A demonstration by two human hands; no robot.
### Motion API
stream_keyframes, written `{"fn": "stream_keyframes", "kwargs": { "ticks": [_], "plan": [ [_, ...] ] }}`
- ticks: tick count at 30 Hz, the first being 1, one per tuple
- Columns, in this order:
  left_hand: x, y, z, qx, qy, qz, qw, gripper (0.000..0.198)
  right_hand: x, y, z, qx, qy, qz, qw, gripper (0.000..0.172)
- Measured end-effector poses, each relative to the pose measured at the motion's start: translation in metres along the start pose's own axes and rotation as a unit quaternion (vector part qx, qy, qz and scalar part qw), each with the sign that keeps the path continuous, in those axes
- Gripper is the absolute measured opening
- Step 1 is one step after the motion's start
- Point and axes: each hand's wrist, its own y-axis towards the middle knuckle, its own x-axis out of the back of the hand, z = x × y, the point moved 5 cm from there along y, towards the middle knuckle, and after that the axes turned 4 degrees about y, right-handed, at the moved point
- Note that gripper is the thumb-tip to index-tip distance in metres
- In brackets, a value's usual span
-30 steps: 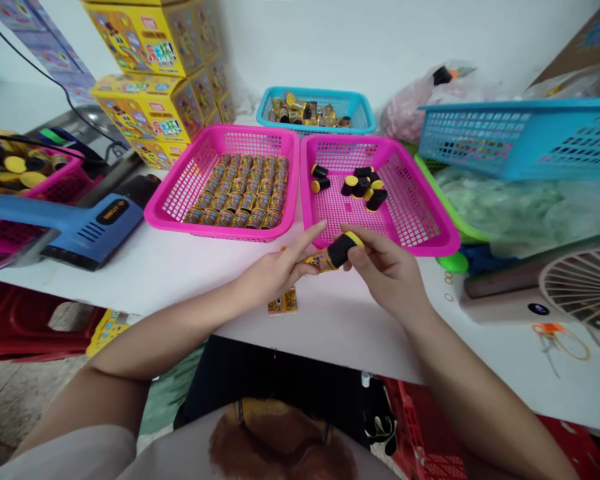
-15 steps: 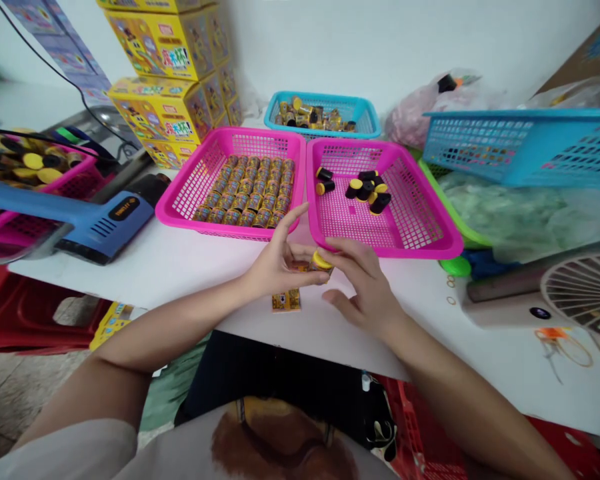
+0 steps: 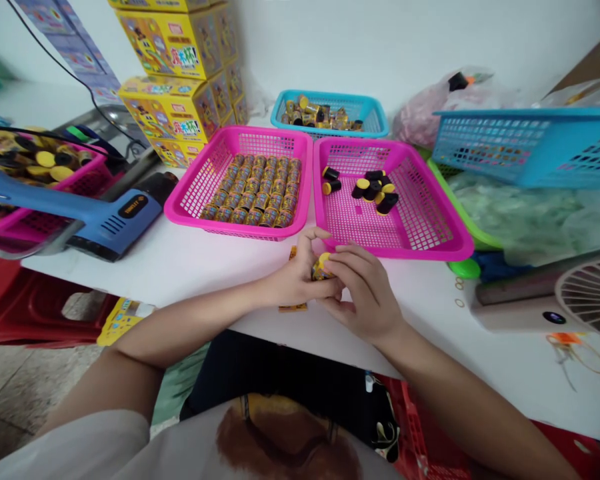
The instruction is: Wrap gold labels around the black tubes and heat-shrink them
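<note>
A small yellow-capped canister (image 3: 321, 268) with a printed wrap is held just above the white table, in front of the two pink baskets. My left hand (image 3: 297, 277) has its thumb and forefinger closed around it from the left. From the right, my right hand (image 3: 365, 287) presses its fingertips to the canister; its cap is partly hidden by them. Flat yellow printed sleeves (image 3: 294, 308) lie on the table under my left hand, mostly covered by it.
A pink basket (image 3: 180, 205) contains rows of wrapped canisters. The pink basket beside it (image 3: 450, 250) contains several loose black canisters with yellow caps. A blue heat gun (image 3: 115, 220) lies left, a fan (image 3: 525, 300) stands right, and yellow boxes (image 3: 165, 107) are stacked behind.
My right hand has closed in on the canister, and its fingers now touch it. My left forefinger, raised before, has curled down around it. The view has shifted slightly left.
</note>
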Motion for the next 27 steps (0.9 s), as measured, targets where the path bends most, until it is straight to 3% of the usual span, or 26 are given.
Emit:
{"fn": "stream_keyframes", "kwargs": {
  "ticks": [6, 11, 13, 17, 19, 21, 22, 24, 25, 27],
  "plan": [
    [0.004, -0.006, 0.003, -0.023, 0.121, -0.078, 0.989, 0.067, -0.003, -0.007, -0.002, -0.013, 0.026, 0.029, 0.999, 0.046],
    [-0.003, -0.005, 0.0, -0.023, 0.06, -0.031, 0.997, 0.056, -0.001, -0.005, -0.006, -0.031, 0.088, 0.012, 0.996, 0.059],
    [-0.002, -0.004, -0.008, -0.043, 0.074, -0.033, 0.996, 0.052, 0.0, -0.002, -0.007, -0.033, 0.084, -0.001, 0.996, 0.061],
    [0.017, -0.006, -0.035, -0.084, 0.191, -0.1, 0.973, 0.038, 0.006, 0.006, -0.011, -0.016, 0.031, -0.002, 0.999, 0.059],
    [0.033, -0.009, -0.052, -0.064, 0.241, -0.114, 0.962, 0.029, 0.01, 0.009, -0.022, -0.041, -0.005, 0.026, 0.999, 0.069],
    [0.057, -0.011, -0.07, -0.037, 0.29, -0.137, 0.947, 0.024, 0.009, 0.007, -0.038, -0.085, -0.055, 0.119, 0.988, 0.081],
    [0.073, -0.01, -0.08, -0.023, 0.315, -0.155, 0.936, 0.024, 0.006, 0.004, -0.048, -0.11, -0.088, 0.185, 0.973, 0.077],
    [0.11, -0.001, -0.095, 0.016, 0.374, -0.193, 0.907, 0.026, 0.002, -0.005, -0.066, -0.155, -0.164, 0.302, 0.926, 0.044],
    [0.131, 0.006, -0.102, 0.04, 0.407, -0.216, 0.887, 0.027, 0.002, -0.009, -0.073, -0.173, -0.196, 0.335, 0.905, 0.029],
    [0.174, 0.026, -0.109, 0.092, 0.471, -0.259, 0.838, 0.03, 0.003, -0.014, -0.081, -0.196, -0.235, 0.352, 0.885, 0.023]
  ]
}}
